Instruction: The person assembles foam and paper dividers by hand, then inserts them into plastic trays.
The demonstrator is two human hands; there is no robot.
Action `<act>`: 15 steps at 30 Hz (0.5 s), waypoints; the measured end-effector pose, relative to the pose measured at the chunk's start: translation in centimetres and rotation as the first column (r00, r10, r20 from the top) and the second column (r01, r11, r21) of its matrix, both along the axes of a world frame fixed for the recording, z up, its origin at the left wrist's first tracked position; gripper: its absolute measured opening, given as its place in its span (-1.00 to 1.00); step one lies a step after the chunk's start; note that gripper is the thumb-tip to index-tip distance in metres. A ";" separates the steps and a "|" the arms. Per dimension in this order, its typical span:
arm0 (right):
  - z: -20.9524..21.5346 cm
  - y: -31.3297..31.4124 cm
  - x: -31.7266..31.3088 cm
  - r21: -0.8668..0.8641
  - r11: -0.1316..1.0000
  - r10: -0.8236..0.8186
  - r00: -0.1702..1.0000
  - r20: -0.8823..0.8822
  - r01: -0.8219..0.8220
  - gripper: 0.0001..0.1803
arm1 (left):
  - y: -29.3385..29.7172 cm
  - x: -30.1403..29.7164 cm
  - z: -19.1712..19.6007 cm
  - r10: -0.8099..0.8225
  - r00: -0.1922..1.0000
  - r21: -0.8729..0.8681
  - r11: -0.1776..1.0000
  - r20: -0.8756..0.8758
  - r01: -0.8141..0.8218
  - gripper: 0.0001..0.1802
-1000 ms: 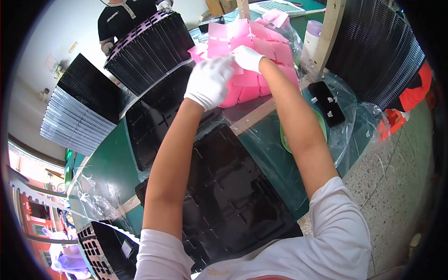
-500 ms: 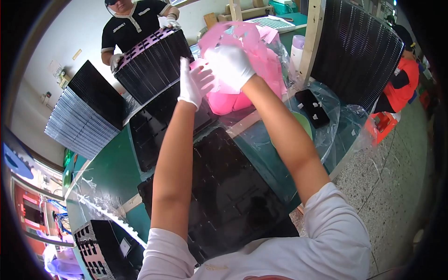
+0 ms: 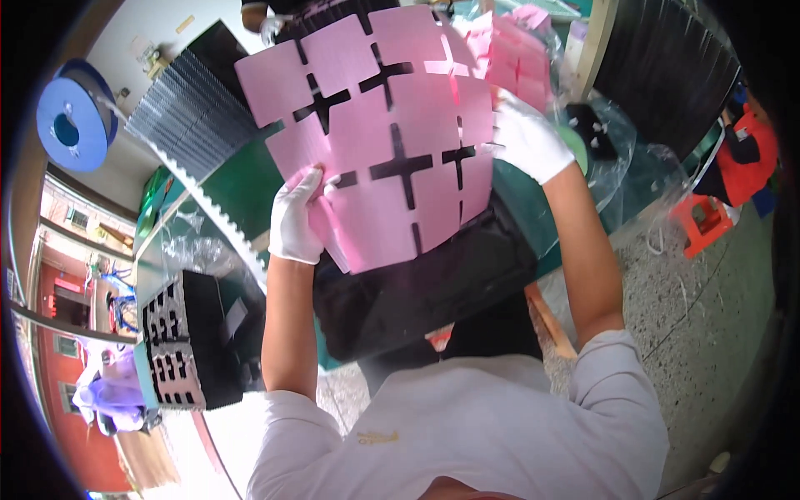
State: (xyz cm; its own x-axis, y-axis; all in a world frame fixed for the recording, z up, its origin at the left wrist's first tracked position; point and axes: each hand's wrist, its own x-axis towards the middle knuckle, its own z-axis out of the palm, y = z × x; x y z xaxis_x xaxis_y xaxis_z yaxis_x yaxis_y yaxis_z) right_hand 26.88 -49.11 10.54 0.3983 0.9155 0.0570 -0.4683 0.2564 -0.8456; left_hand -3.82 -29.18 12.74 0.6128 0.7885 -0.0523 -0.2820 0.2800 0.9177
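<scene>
A thin pink sheet (image 3: pixel 362 140) with cross-shaped cutouts is raised in front of me, bowed and tilted. My left hand (image 3: pixel 295 218), in a white glove, pinches its left edge with the thumb on the near face. At the sheet's right edge is my right hand (image 3: pixel 535 140), also gloved, closed on it; some fingertips are hidden behind. Beneath the sheet lies a black moulded tray (image 3: pixel 408 300) with a glossy surface, its far part covered from view. More pink sheets (image 3: pixel 523 62) are heaped beyond my right hand.
Stacked trays (image 3: pixel 187 112) stand at the far left, another black stack (image 3: pixel 667 83) at the right. A blue reel (image 3: pixel 93 112) hangs at left. A smaller stack (image 3: pixel 171 346) sits lower left. Plastic film (image 3: pixel 642 179) covers the right side, near an orange stool (image 3: pixel 700 227) and a person in red (image 3: pixel 750 162).
Both hands have drawn back from the pink pile toward me, bringing a pink sheet over the black tray. My view has tilted downward, and the sheet now hides most of the co-worker opposite.
</scene>
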 end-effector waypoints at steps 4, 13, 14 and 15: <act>1.4 0.8 -6.7 -0.202 0.979 0.100 0.944 0.315 -0.036 -0.35 | -2.4 -8.5 -3.4 0.162 0.985 -0.027 0.987 0.056 -0.161 -0.76; -3.4 2.5 -8.0 -0.377 0.822 0.288 0.259 0.922 0.428 -0.13 | -3.4 -12.2 -8.8 0.699 0.503 0.859 0.373 -0.508 0.349 -0.80; -3.4 2.0 -8.3 -0.427 0.792 0.309 0.317 0.897 0.435 -0.15 | -3.8 -12.1 -8.7 0.690 0.471 0.834 0.423 -0.550 0.355 -0.79; -3.5 1.7 -8.2 -0.477 0.759 0.326 0.376 0.867 0.442 -0.17 | -4.2 -11.9 -8.6 0.677 0.440 0.806 0.469 -0.590 0.360 -0.78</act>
State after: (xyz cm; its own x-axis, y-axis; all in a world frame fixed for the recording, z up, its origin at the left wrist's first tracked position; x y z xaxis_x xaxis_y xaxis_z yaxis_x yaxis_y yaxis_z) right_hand 18.67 -47.42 7.04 0.5082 0.8572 -0.0833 0.6259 -0.4340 -0.6480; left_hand -15.72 -33.33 4.11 0.5105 0.8144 0.2760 0.7317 -0.5800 0.3580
